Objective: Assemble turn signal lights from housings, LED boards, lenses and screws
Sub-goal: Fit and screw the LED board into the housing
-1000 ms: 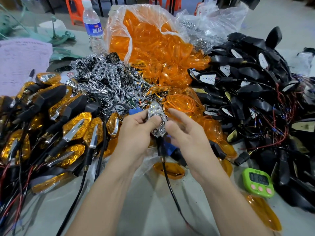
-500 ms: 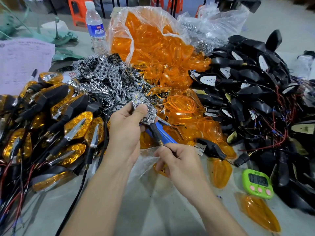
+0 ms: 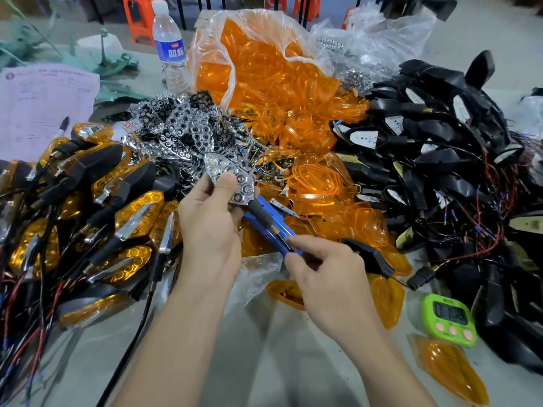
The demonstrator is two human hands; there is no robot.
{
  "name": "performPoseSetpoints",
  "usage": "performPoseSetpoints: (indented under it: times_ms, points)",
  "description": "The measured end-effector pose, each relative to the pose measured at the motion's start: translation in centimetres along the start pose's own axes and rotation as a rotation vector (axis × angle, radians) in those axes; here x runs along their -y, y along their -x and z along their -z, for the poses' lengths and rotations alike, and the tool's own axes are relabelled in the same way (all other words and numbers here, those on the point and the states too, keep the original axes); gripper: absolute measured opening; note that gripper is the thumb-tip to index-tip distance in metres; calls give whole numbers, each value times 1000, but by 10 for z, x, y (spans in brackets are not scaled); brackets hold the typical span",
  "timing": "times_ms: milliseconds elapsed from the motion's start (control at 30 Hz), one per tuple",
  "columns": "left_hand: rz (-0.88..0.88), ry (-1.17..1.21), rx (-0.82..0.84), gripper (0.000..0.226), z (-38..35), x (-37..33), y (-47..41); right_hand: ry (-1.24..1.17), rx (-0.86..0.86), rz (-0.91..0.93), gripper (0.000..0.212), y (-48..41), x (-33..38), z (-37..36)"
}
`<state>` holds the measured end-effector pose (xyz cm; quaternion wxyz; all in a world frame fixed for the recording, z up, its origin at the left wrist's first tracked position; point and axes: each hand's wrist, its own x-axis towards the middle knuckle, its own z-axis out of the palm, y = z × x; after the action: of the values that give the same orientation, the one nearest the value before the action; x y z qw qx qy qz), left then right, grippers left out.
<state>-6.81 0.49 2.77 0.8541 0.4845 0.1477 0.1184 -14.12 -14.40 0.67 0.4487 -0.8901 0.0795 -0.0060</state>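
I see the chrome honeycomb reflector (image 3: 232, 179) on its black stalk (image 3: 260, 213), tilted in my left hand (image 3: 210, 227); blue screwdriver (image 3: 265, 205) in my right hand (image 3: 326, 277)

Two forearms are showing in the lower half of the frame, both running uncovered from the bottom edge up to the wrists. The left grip (image 3: 208, 227) is appearing just left of centre, its thumbnail showing short and plain. The right grip (image 3: 326, 277) is appearing lower and right of centre, bare-fingered, with fine creases showing across the knuckles.
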Motion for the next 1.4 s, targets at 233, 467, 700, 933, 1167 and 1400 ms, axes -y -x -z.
performPoseSetpoints:
  times_ms: [233, 467, 700, 933, 1167, 1400]
  points:
    - [-7, -65, 117, 12, -2, -3, 6, -29, 4, 5, 22, -9, 7, -5]
    - [18, -136, 168, 16, -2, -1, 8, -196, 11, -44, 25, -6, 4, -10]
    - [-52, -229, 243, 46, -1, 3, 9, -236, -15, -65, 31, -4, 5, -10]
    - [-264, -485, 355, 87, 7, 3, 3, -272, -21, -71, 29, -4, 5, -11]
    - [-254, -503, 531, 91, 19, -2, -2, -393, -33, -123, 35, 0, 4, -8]
    - [-218, -485, 607, 79, 25, -9, -9, -387, -22, -115, 31, -1, 3, -4]
